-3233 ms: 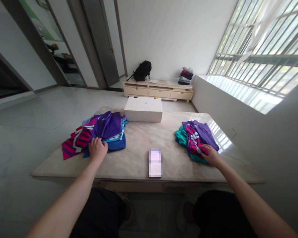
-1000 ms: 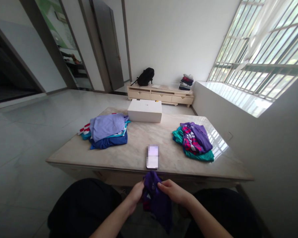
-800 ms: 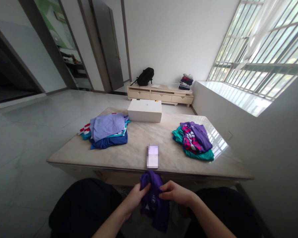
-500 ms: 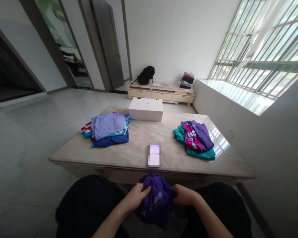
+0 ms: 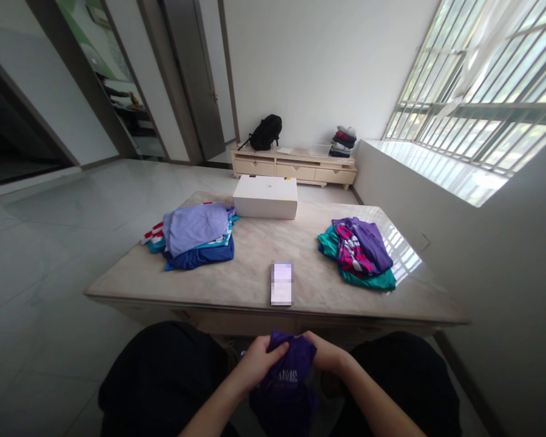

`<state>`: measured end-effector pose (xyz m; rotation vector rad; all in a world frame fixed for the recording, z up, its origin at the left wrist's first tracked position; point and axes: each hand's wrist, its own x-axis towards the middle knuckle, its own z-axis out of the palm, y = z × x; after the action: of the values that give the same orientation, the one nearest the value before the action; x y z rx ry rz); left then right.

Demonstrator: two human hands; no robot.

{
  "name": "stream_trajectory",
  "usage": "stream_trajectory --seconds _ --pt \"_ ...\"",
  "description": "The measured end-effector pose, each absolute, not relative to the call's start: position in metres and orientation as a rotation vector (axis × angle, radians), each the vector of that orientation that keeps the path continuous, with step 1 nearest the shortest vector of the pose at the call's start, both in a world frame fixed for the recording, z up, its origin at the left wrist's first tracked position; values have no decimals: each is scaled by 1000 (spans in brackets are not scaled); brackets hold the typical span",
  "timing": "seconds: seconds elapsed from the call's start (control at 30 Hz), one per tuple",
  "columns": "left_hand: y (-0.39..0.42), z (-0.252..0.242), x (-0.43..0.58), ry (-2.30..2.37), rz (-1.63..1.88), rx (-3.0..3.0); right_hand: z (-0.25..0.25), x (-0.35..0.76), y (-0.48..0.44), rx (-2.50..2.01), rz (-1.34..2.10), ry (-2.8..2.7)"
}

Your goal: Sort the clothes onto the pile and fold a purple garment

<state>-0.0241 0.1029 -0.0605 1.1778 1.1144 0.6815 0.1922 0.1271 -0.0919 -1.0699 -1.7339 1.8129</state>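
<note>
daylight is coming through the barred window (image 5: 482, 79) onto a pale marble bench (image 5: 255, 267) in a bare, white-walled room. going left to right: a heap of folded clothes (image 5: 193, 233), lilac on top of blue and striped pieces, is lying on the bench's left part; a white box (image 5: 265, 196) is sitting at the far edge; a phone (image 5: 281, 283) is lying flat near the front edge; a second pile (image 5: 359, 252), purple and plaid over teal, is resting on the right.

below the bench edge, over the lap, the left hand (image 5: 257, 363) and the right hand (image 5: 325, 353) are both gripping a purple garment (image 5: 284, 388), fingers curled into its top edge from either side, thumbs on the near face. the cloth is bunching between the hands and hanging down toward the knees.

to handle it well, i judge the hands should be finding matching corners or seams and drawing the upper edge taut, letting the rest drop straight before any fold.

the garment is looking deep purple, soft and crumpled, with small white lettering showing on the front; its full shape is hidden in the folds.
</note>
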Motion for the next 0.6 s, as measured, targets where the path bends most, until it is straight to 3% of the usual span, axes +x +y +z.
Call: stream_trajectory --seconds 0.4,0.6 --pt "114 -62 -26 1221 842 1140 -56 192 129 -1107 1638 -1565" --pt "112 -57 -25 1294 1008 1005 -69 192 137 -1151 1573 -1439"
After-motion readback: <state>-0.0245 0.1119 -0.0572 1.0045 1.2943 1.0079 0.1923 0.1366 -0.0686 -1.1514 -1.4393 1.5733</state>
